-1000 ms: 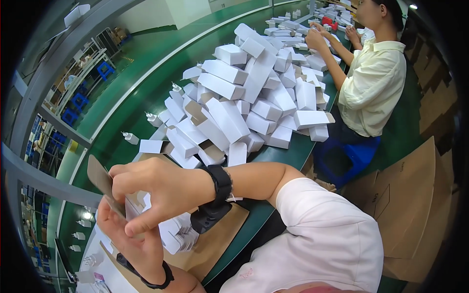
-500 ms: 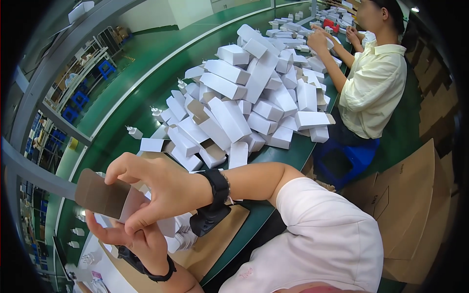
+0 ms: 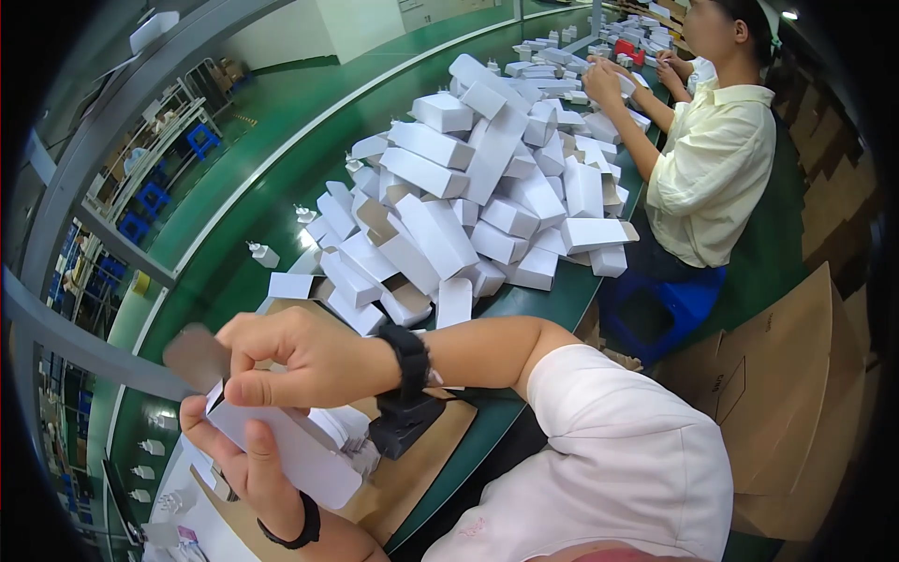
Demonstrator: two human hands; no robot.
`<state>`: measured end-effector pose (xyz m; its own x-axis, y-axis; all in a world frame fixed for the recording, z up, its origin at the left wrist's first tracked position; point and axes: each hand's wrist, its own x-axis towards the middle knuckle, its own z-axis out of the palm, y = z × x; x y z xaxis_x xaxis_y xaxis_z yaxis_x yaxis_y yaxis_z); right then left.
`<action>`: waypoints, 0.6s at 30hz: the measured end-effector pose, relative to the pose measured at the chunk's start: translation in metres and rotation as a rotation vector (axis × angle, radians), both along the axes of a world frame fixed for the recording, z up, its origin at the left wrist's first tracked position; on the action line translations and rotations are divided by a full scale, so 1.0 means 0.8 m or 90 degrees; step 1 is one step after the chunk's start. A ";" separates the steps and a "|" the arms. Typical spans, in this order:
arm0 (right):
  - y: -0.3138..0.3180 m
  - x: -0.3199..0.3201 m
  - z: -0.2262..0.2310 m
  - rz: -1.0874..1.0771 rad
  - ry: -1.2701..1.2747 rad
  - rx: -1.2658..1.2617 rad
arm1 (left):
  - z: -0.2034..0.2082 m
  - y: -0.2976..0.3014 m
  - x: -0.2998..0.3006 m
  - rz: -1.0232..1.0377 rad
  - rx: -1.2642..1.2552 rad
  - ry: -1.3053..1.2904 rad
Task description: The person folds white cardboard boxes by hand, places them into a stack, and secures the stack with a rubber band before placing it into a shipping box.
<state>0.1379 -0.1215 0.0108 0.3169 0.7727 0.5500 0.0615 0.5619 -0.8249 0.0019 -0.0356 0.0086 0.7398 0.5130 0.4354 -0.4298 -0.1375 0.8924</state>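
A long white paper box (image 3: 300, 454) lies across my left hand (image 3: 248, 459), whose fingers and thumb grip its sides. Its end flap, brown-grey inside (image 3: 195, 356), stands out past the open end. My right hand (image 3: 304, 356) is closed at that end, thumb and fingers pressed together at the box's edge. Whether something small sits between those fingertips is hidden. Black bands circle both wrists, and a black device (image 3: 405, 426) hangs at the right one. Below the hands, stacked white pieces (image 3: 342, 431) rest by a brown cardboard surface (image 3: 426, 459).
A large heap of white boxes (image 3: 435, 234) covers the green table ahead. White plug adapters (image 3: 264, 254) stand on the green belt at left. A co-worker in a pale yellow shirt (image 3: 716, 173) sits at right, near a blue stool (image 3: 660, 314) and a big carton (image 3: 777, 412).
The box has tipped so its long white side now shows. My right hand has moved down a little, from spread around the open end to pinching at its edge.
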 end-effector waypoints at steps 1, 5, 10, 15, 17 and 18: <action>0.024 0.000 -0.012 -0.216 -0.161 0.290 | 0.001 0.000 0.001 0.015 -0.013 -0.007; 0.013 -0.004 0.003 -0.124 -0.062 0.276 | 0.009 -0.005 0.004 0.022 -0.026 0.030; -0.002 0.012 0.009 0.077 0.008 -0.038 | 0.015 0.006 -0.007 -0.020 0.144 0.134; 0.007 0.021 0.001 0.114 -0.003 0.000 | 0.014 0.006 -0.012 -0.014 0.212 0.144; 0.007 0.025 0.001 0.111 -0.009 -0.010 | 0.012 0.007 -0.011 -0.022 0.216 0.141; 0.006 0.028 0.001 0.100 -0.045 -0.007 | 0.011 0.007 -0.010 -0.021 0.216 0.142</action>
<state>0.1600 -0.1164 0.0114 0.1522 0.8161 0.5575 0.0315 0.5598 -0.8280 -0.0060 -0.0300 0.0175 0.8486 0.3425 0.4032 -0.2397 -0.4305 0.8702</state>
